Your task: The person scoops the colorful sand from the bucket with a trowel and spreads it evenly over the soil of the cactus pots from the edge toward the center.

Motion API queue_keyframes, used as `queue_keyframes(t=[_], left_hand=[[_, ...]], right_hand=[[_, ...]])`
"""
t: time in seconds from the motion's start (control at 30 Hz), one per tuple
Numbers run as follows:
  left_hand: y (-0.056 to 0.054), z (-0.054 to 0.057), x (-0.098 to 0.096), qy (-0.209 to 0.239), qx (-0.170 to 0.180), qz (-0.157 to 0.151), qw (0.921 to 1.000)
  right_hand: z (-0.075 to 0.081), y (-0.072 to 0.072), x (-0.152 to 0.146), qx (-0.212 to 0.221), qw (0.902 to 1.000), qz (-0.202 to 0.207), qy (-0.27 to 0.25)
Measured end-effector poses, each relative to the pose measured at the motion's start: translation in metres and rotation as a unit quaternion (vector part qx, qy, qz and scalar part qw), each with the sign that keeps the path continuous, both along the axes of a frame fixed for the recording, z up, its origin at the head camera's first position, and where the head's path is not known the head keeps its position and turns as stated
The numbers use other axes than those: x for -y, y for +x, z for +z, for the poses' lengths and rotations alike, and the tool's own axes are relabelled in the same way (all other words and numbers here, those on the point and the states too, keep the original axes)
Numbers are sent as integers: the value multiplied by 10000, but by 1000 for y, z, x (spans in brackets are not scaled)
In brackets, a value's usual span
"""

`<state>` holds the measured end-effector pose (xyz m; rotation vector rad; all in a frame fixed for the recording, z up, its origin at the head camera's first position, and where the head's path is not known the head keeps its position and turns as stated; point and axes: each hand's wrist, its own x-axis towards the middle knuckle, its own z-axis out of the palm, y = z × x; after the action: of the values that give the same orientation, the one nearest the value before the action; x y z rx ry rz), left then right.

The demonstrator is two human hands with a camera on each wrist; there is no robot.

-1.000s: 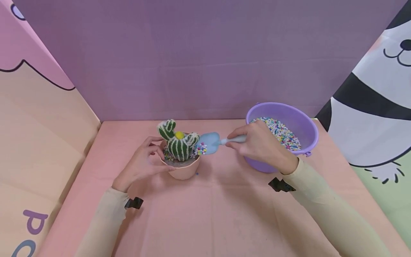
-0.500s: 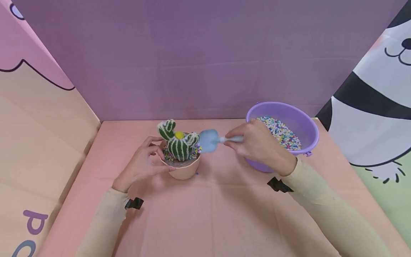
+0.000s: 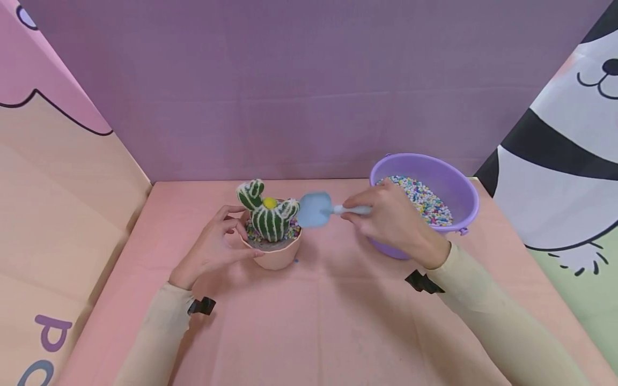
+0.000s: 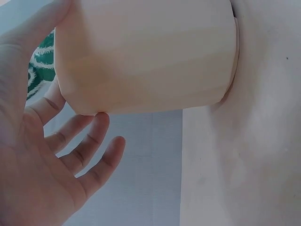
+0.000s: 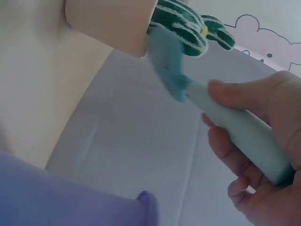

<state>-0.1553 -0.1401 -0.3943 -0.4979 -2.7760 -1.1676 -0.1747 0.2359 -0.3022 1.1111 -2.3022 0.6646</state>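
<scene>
While your left hand (image 3: 213,244) grips the flowerpot (image 3: 277,260) upright on the tabletop (image 3: 289,327) | your right hand (image 3: 392,217) grasps the trowel (image 3: 315,210), held beside the cactus (image 3: 270,223) | a careless trowel stroke could dislodge the cactus, or jolt beads (image 3: 292,230) out of the flowerpot.

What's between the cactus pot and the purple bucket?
In the head view, the blue scoop, gripped by the right hand, is between the cactus pot and the purple bucket.

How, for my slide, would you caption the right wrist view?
Right hand holding a blue trowel beside a potted cactus, purple bucket nearby.
</scene>
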Motion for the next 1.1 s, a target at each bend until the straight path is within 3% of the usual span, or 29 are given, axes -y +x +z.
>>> queue_keyframes(t=[0.23,0.5,0.7,0.77,0.93,1.1], left_hand=[[1,0,-1,-21,62,-4,10000],[2,-4,1,-27,-24,-67,10000],[5,-4,4,467,-334,101,9983],[7,-2,4,725,-498,247,9958],[13,9,-2,1281,-782,576,9870],[20,23,-14,1543,-1186,492,9796]], right_hand=[[-6,0,-5,100,9999,-41,98],[-10,3,-12,1140,9879,-633,839],[-17,4,-14,1779,9740,-869,1099],[-20,6,-14,1776,9732,-923,1130],[-25,9,-17,1370,9818,-976,883],[-23,10,-21,1276,9856,-972,526]])
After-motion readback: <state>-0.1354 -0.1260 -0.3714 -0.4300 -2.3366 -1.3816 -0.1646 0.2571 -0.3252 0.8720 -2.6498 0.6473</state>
